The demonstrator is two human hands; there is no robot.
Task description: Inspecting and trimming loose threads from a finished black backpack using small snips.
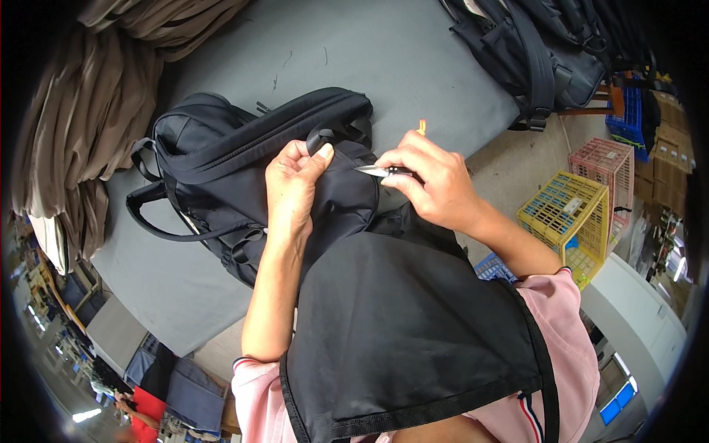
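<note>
A black backpack [214,140] lies on its side on the grey-covered table in front of me. My left hand [292,181] pinches a black webbing strap [322,137] of the bag between thumb and fingers. In my right hand [439,181] is a pair of thread snips [371,170], silver pointed blades aimed left at the strap area. The blades are just right of my left thumb; whether they touch fabric I cannot tell. A small orange and yellow piece [422,127] sticks up above my right fingers.
Brown fabric pieces [88,111] hang in a pile at the left. More black bags [546,59] lie at the table's far right. Yellow [565,203] and pink crates [605,159] stand on the floor at right. A person in red [148,413] is at lower left.
</note>
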